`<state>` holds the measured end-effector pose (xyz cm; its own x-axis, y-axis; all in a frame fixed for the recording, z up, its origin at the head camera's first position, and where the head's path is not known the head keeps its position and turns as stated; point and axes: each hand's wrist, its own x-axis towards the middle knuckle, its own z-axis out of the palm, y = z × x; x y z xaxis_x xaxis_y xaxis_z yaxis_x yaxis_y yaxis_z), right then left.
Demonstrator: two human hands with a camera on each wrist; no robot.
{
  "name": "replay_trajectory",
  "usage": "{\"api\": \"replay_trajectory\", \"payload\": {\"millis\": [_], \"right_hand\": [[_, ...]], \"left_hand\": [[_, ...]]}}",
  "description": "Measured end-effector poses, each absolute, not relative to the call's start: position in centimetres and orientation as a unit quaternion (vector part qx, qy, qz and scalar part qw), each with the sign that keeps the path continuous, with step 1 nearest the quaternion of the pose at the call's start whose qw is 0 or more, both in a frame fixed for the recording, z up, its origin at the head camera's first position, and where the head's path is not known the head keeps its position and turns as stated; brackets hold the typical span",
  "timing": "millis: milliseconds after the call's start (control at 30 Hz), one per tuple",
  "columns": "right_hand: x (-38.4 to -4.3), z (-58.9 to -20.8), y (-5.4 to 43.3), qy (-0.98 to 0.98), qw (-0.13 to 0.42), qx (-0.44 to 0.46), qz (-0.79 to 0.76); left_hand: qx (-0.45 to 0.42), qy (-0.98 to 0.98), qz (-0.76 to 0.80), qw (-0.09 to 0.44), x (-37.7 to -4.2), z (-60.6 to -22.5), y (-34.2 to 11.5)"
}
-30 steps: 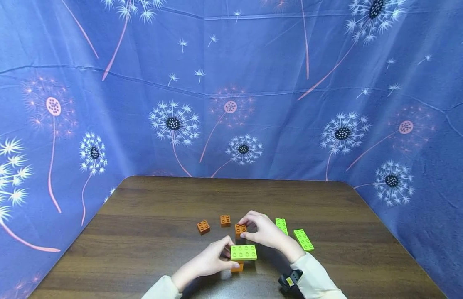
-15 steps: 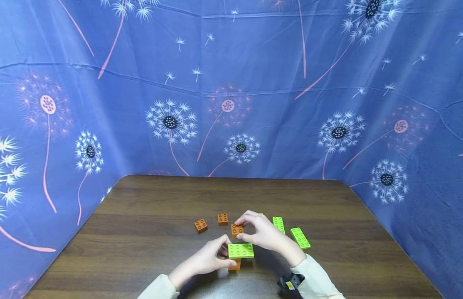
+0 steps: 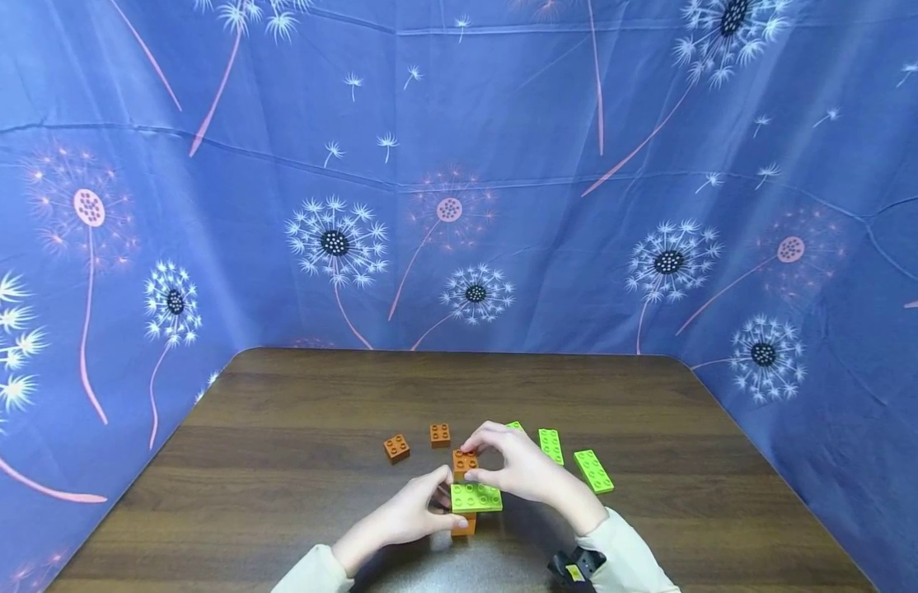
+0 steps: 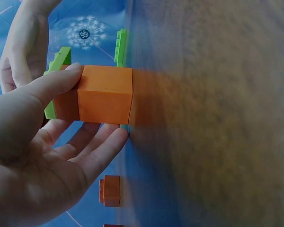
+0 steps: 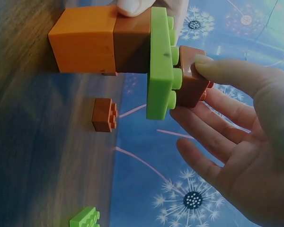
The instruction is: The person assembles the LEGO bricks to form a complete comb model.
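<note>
A stack of building bricks stands on the table: a light orange block (image 4: 105, 99) at the bottom, a darker orange brick (image 5: 132, 45) above it, and a lime green eight-stud brick (image 3: 476, 497) across the top, overhanging to the right. My left hand (image 3: 418, 512) grips the stack from the left, thumb on the darker brick. Between thumb and fingers my right hand (image 3: 522, 465) pinches a dark orange four-stud brick (image 5: 185, 92). Its underside is right at the green studs, slightly tilted in the right wrist view, over the far left end of the green brick.
Two loose dark orange bricks, one (image 3: 396, 449) left of the other (image 3: 440, 435), lie beyond the left hand. Right of them are green bricks (image 3: 550, 446) (image 3: 593, 471), and a third (image 3: 514, 425) is partly behind the right hand. A patterned blue cloth (image 3: 429, 247) hangs behind the table (image 3: 296, 403).
My right hand has brought the dark orange brick closer to the green brick, from behind it to over its far left end. The left hand keeps its grip on the stack.
</note>
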<state>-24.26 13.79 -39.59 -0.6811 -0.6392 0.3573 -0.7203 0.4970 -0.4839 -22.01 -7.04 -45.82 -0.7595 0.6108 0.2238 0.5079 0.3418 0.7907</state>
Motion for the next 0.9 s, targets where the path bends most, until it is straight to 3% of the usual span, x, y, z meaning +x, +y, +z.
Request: {"api": "replay_trajectory", "payload": {"millis": [900], "right_hand": [[-23.0, -39.8, 14.0, -0.857, 0.038, 0.414, 0.304]], "left_hand": [[0.342, 0.813, 0.468, 0.063, -22.0, -45.8, -7.0]]}}
